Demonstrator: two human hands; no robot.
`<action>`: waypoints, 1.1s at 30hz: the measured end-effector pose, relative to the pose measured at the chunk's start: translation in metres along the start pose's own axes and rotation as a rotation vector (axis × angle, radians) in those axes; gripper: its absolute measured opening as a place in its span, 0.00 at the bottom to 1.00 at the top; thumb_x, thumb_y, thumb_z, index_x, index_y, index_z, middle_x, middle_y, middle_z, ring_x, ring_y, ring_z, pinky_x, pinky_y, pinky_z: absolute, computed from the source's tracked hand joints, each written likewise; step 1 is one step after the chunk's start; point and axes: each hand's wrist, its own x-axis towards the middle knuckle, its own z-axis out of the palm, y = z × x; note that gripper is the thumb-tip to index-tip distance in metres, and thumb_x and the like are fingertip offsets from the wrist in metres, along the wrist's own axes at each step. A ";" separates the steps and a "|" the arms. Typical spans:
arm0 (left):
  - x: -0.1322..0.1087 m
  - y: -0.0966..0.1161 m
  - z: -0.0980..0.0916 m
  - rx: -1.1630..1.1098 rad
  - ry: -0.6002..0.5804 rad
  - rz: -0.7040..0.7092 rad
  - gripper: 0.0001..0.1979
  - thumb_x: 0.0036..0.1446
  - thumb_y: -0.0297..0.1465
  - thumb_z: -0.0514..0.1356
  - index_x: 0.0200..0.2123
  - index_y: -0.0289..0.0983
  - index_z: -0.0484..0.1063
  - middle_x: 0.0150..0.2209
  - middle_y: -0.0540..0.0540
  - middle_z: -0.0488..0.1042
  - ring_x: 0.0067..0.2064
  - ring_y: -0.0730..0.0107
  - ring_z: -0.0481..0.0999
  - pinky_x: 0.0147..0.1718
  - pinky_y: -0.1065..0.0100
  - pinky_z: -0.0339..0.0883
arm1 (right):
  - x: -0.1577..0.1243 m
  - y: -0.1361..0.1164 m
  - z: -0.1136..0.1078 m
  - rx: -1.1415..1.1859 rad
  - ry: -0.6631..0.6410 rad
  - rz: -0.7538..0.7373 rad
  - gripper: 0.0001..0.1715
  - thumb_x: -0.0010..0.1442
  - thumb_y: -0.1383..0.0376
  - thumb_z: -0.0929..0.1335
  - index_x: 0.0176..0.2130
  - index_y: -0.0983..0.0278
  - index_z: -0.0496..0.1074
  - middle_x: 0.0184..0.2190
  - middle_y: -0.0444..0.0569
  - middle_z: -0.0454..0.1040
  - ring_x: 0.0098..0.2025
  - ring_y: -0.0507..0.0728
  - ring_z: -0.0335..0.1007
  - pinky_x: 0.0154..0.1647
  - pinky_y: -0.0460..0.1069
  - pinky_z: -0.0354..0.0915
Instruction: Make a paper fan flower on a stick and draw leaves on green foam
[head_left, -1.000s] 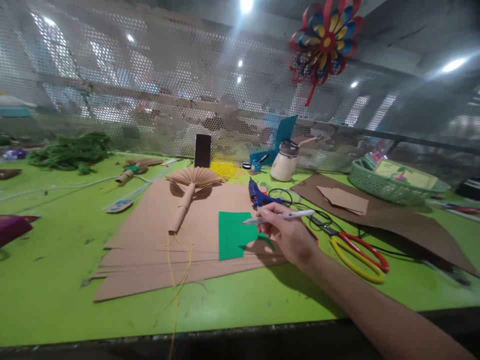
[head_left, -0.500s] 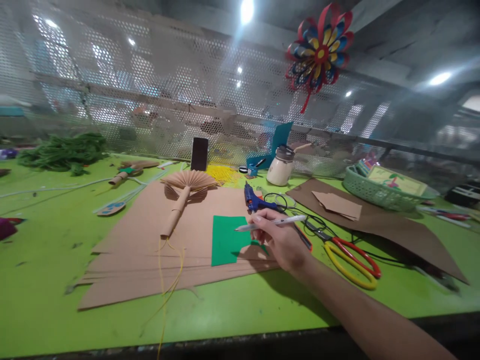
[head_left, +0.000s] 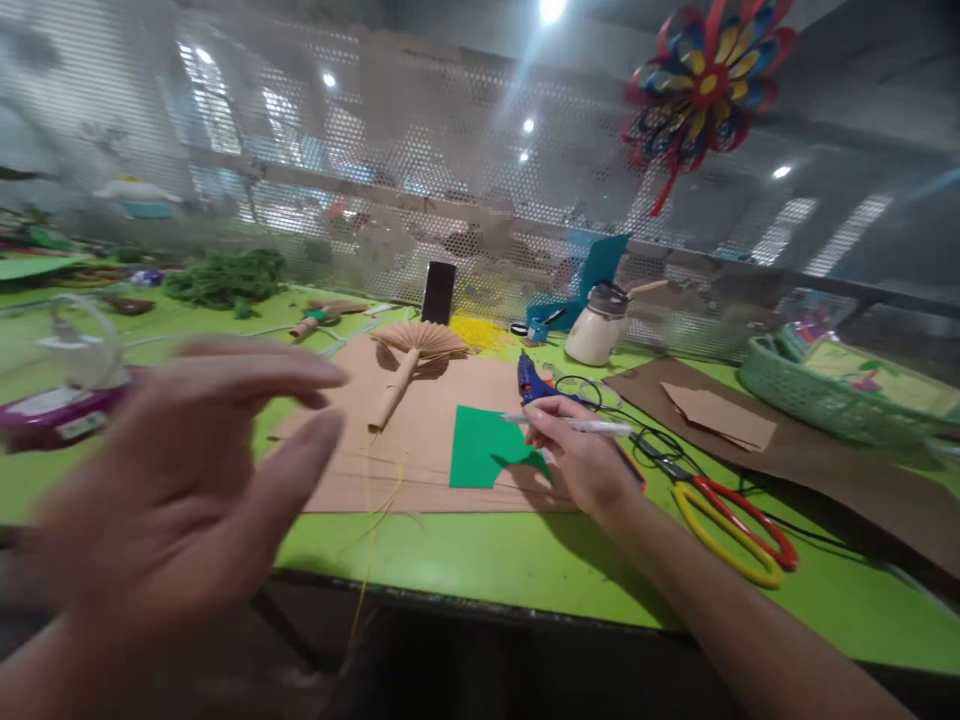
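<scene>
Green sheet (head_left: 476, 450) lies flat on a stack of tan card (head_left: 337, 490), mid-desk (head_left: 480, 555), shadow of the right hand (head_left: 574, 455) across its lower right, curved cut edge there. Right hand grip narrow, closed around a white pen (head_left: 596, 427), thumb and fingers pinching it; pen tip points left, over the sheet's upper edge; contact with the sheet cannot be told. Left hand (head_left: 195, 480) is up close to the camera, blurred, over the desk's left front; grip wide, thumb and fingers curved with a gap between the tips.

Pleated paper fan (head_left: 405, 375) on the card, left of the green sheet, rolled handle toward the person; yellow string (head_left: 373, 520) runs from the handle end over the desk's front edge. Blue glue gun (head_left: 531, 382) just beyond the right hand. Scissors (head_left: 699, 488), red and yellow handles, right of that hand. Dark brown sheet (head_left: 825, 470) farther right, small tan pieces (head_left: 720, 418) on it, green basket (head_left: 810, 405) behind. Back of desk: phone (head_left: 438, 292) propped up, yellow strands (head_left: 480, 335), cream jar (head_left: 595, 335). Green strand pile (head_left: 225, 280) back left.
</scene>
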 end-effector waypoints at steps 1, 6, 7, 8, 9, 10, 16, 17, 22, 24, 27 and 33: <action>0.000 0.001 -0.002 0.008 -0.055 0.006 0.07 0.61 0.27 0.59 0.43 0.40 0.72 0.41 0.46 0.74 0.42 0.67 0.73 0.41 0.63 0.70 | -0.001 0.000 0.000 -0.001 0.000 0.006 0.13 0.49 0.56 0.75 0.30 0.62 0.74 0.23 0.43 0.72 0.27 0.53 0.65 0.30 0.49 0.62; 0.003 -0.033 0.026 -0.028 -0.464 0.111 0.07 0.62 0.25 0.55 0.37 0.34 0.73 0.37 0.43 0.75 0.41 0.65 0.75 0.41 0.64 0.68 | -0.005 -0.002 0.001 0.008 0.004 0.033 0.15 0.46 0.57 0.76 0.33 0.61 0.75 0.26 0.45 0.74 0.28 0.55 0.68 0.30 0.50 0.64; 0.003 -0.042 0.034 -0.011 -0.545 0.156 0.08 0.62 0.25 0.54 0.39 0.34 0.74 0.39 0.41 0.74 0.42 0.64 0.74 0.42 0.63 0.68 | -0.005 -0.002 0.001 0.009 0.013 0.035 0.14 0.47 0.56 0.76 0.32 0.61 0.75 0.25 0.44 0.73 0.28 0.54 0.67 0.29 0.50 0.64; 0.002 -0.050 0.042 0.000 -0.638 0.207 0.09 0.62 0.24 0.53 0.39 0.33 0.74 0.39 0.40 0.74 0.41 0.63 0.74 0.41 0.63 0.68 | -0.005 -0.002 0.001 0.010 0.023 0.037 0.14 0.48 0.56 0.75 0.31 0.61 0.75 0.24 0.44 0.72 0.28 0.54 0.67 0.29 0.49 0.64; 0.001 -0.056 0.050 -0.005 -0.743 0.255 0.09 0.62 0.25 0.53 0.38 0.33 0.74 0.39 0.39 0.74 0.41 0.63 0.74 0.41 0.63 0.68 | -0.004 -0.001 0.001 0.012 0.033 0.039 0.13 0.49 0.55 0.75 0.30 0.61 0.74 0.24 0.44 0.72 0.27 0.53 0.66 0.29 0.49 0.64; 0.001 -0.061 0.057 -0.019 -0.823 0.304 0.09 0.62 0.25 0.53 0.38 0.33 0.74 0.39 0.39 0.74 0.42 0.62 0.73 0.41 0.62 0.68 | -0.004 0.000 0.001 0.012 0.042 0.044 0.13 0.51 0.55 0.74 0.29 0.62 0.74 0.24 0.43 0.71 0.27 0.53 0.65 0.28 0.48 0.64; 0.002 -0.074 0.078 -0.203 -0.923 0.291 0.08 0.62 0.25 0.53 0.37 0.34 0.72 0.44 0.35 0.72 0.50 0.56 0.70 0.49 0.56 0.68 | -0.011 -0.002 0.004 0.048 0.020 0.212 0.15 0.59 0.53 0.71 0.36 0.62 0.74 0.23 0.42 0.70 0.23 0.49 0.62 0.18 0.41 0.57; 0.002 -0.074 0.078 -0.219 -0.935 0.263 0.08 0.62 0.25 0.53 0.37 0.33 0.72 0.45 0.34 0.72 0.52 0.56 0.70 0.51 0.55 0.67 | -0.012 -0.004 0.006 0.084 0.005 0.252 0.14 0.59 0.53 0.71 0.37 0.61 0.74 0.23 0.42 0.71 0.24 0.49 0.63 0.18 0.41 0.59; 0.005 -0.074 0.069 -0.236 -1.086 0.260 0.10 0.62 0.30 0.55 0.45 0.35 0.72 0.52 0.33 0.71 0.58 0.49 0.67 0.57 0.48 0.62 | -0.021 -0.011 0.009 0.183 -0.029 0.386 0.14 0.60 0.53 0.71 0.37 0.61 0.74 0.30 0.45 0.75 0.31 0.53 0.73 0.32 0.48 0.72; 0.007 -0.075 0.066 -0.215 -1.145 0.259 0.15 0.62 0.34 0.56 0.50 0.38 0.71 0.56 0.32 0.69 0.60 0.45 0.65 0.58 0.44 0.61 | -0.023 -0.010 0.008 0.132 0.001 0.398 0.12 0.59 0.55 0.71 0.38 0.60 0.74 0.32 0.47 0.77 0.34 0.55 0.75 0.35 0.49 0.72; 0.008 -0.077 0.064 -0.204 -1.177 0.273 0.22 0.61 0.40 0.57 0.56 0.40 0.68 0.60 0.31 0.65 0.63 0.41 0.62 0.59 0.41 0.57 | -0.023 -0.006 0.007 0.125 0.009 0.411 0.12 0.60 0.55 0.71 0.39 0.60 0.75 0.34 0.47 0.77 0.37 0.55 0.75 0.37 0.48 0.71; 0.003 -0.079 0.060 -0.194 -1.160 0.273 0.22 0.59 0.44 0.58 0.54 0.41 0.71 0.61 0.29 0.64 0.64 0.35 0.60 0.58 0.40 0.58 | -0.017 0.003 0.009 0.207 0.013 0.477 0.13 0.61 0.55 0.70 0.35 0.62 0.72 0.22 0.41 0.70 0.25 0.48 0.66 0.26 0.42 0.63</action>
